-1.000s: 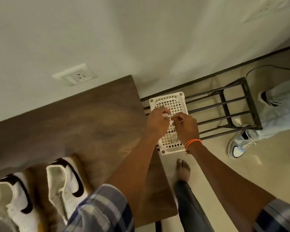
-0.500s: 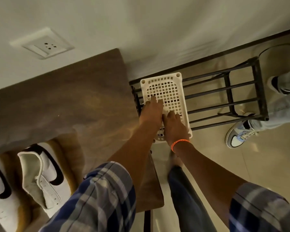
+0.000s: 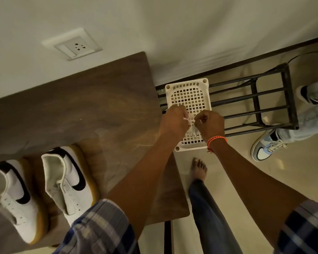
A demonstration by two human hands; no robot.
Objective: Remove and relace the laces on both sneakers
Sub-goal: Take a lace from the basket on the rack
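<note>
Crowding the right half of the frame: a black metal rack point(image 3: 272, 99) along the wall, a white plastic basket point(image 3: 188, 92) sitting on its near end, and another person's sneakered foot point(image 3: 264, 149) just beyond the rack's corner. Over the basket, centre frame, both hands meet. The left hand point(image 3: 174, 121) and right hand point(image 3: 210, 125) are curled, fingertips close together, pinching a white lace point(image 3: 191, 128) between them (most of it hides behind the knuckles). An orange wristband point(image 3: 216, 140) circles the right wrist.

Counting now: two white sneakers, one point(image 3: 68, 182) at lower left and the other point(image 3: 11, 197) at the far left edge, both on the wooden table point(image 3: 81, 107), well apart from the hands, eyelets bare. One bare foot point(image 3: 198, 169) on the pale tile floor point(image 3: 264, 189). One wall socket point(image 3: 73, 44), upper left, on a plain pale wall.
</note>
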